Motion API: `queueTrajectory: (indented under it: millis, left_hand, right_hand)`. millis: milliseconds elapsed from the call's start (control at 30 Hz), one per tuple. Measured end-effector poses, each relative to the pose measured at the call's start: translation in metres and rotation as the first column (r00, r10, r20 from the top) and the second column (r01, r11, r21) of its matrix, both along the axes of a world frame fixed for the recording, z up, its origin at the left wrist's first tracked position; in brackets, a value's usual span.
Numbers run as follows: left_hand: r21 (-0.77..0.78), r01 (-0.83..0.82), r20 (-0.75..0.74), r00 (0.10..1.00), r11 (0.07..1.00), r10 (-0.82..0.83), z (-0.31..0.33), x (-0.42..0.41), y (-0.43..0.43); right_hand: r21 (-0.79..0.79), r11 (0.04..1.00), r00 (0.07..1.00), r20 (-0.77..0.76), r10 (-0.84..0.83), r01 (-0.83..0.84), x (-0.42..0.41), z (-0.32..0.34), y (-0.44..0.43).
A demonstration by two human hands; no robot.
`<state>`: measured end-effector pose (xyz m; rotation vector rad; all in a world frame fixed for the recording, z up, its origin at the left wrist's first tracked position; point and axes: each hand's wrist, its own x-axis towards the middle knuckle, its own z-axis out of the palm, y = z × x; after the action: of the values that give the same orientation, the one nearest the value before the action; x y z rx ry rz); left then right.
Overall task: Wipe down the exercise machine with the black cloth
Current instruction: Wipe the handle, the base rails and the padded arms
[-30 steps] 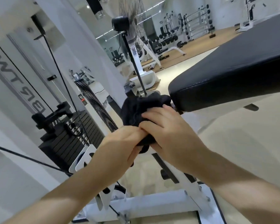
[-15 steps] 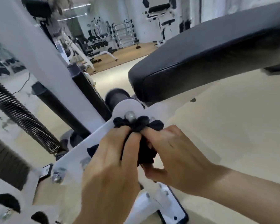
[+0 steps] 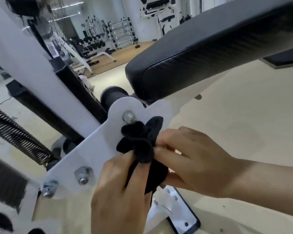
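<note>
The left hand (image 3: pixel 118 191) and right hand (image 3: pixel 194 163) both curl their fingers (image 3: pixel 167 138) around the bunched black cloth (image 3: pixel 139 143), holding it against the machine's white plate (image 3: pixel 105 142); a bolt (image 3: pixel 129 117) sits just above the fingers.

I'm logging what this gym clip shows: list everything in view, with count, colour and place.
cloth: one, black, bunched against the plate, centre
plate: one, white, machine frame, centre
bolts: three, silver, on the plate
pad: one, black, upper right
roller: one, black, behind the plate
spring: one, dark, left
weight racks: several, white, far background
left hand: one, bottom centre, pinching the cloth
right hand: one, right, pinching the cloth
</note>
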<state>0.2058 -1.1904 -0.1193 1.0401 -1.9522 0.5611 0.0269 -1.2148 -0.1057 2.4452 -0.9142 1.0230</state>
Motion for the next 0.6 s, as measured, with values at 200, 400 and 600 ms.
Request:
queueTrajectory:
  millis: [200,400,600]
  left_hand:
    - [-0.181,-0.038,0.251,0.964,0.983,0.083,0.029,-0.031,-0.005]
    - [-0.154,0.004,0.468,0.881,0.988,0.07,0.045,-0.084,-0.038]
    - [-0.183,-0.315,0.587,0.725,0.931,0.36,0.051,-0.075,-0.016]
  right_hand:
    - [0.205,0.924,0.87,0.449,0.204,-0.322,-0.028,-0.016,-0.016]
    - [0.409,0.734,0.332,0.907,-0.26,-0.543,-0.039,-0.014,-0.043]
    - [0.373,0.46,0.058,0.823,-0.565,-0.806,-0.039,-0.013,-0.053]
